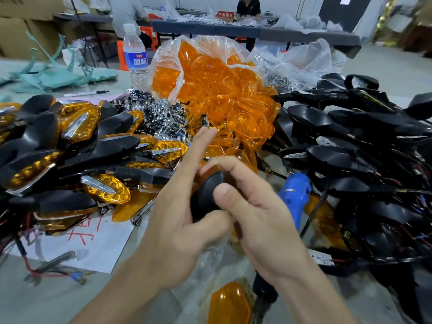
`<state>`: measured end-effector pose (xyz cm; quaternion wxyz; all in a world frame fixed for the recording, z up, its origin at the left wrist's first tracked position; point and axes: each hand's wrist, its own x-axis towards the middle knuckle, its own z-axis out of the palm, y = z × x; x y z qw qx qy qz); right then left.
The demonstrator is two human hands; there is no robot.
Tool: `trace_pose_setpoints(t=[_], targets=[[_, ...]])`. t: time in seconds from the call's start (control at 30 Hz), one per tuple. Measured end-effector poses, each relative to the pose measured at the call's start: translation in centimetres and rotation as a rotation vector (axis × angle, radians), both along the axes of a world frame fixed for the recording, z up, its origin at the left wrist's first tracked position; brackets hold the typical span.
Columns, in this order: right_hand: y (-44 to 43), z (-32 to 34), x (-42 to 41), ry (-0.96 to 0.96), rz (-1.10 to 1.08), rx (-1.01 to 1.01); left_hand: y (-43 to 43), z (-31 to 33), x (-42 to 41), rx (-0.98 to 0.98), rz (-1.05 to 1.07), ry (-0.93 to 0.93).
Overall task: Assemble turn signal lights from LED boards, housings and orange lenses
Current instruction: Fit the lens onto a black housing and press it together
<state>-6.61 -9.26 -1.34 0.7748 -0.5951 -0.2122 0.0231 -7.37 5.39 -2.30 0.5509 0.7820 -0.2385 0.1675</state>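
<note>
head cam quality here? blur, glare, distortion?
Head view: left hand fingers motion-blurred, right hand sharper; glare on the lens bag plastic; wide-angle bending at the edges; background tables soft; lighting even, no hard shadows.

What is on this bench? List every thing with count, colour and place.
Lens bag: one, clear plastic full of orange lenses, centre back.
Finished lights: a pile, black and orange, left.
Housings: a pile, black with wires, right.
Chrome parts: a heap, silver, behind the finished lights.
Bottle: one, clear with blue label, back left.
Marker: one, white and black, back left.
Blue tool: one, right of the hands.
Loose lens: one, orange, bottom centre.
Paper: one white sheet, red writing, lower left.
Held light: one, black housing, between both hands.
Left hand: on the held light.
Right hand: on the held light.
</note>
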Motion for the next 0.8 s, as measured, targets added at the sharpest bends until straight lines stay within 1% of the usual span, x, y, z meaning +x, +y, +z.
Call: trace_pose_setpoints(t=[0.03,0.17,0.27,0.4,0.53,0.67,0.8], targets=[[0.20,-0.11,-0.11,0.001,0.013,-0.007,-0.06,0.04,0.05,-0.004,-0.001,-0.005],[0.26,0.09,-0.27,0.059,0.058,0.079,-0.09,0.10,0.50,0.117,0.088,-0.100],[0.63,-0.07,-0.36,0.079,0.012,0.107,-0.25,-0.03,0.62,0.099,0.181,-0.135],[1.06,-0.35,-0.40,0.163,-0.021,0.143,-0.46,-0.27,0.27,0.091,0.208,-0.134],[1.17,-0.41,-0.47,0.207,0.007,0.196,-0.58,-0.15,0.17,0.115,0.219,-0.135],[0.98,-0.33,-0.47,0.205,0.033,0.219,-0.43,-0.13,0.16,0.131,0.228,-0.154],[0.55,-0.30,-0.20,0.175,0.079,0.195,-0.80,0.02,0.27,0.145,0.257,-0.149]])
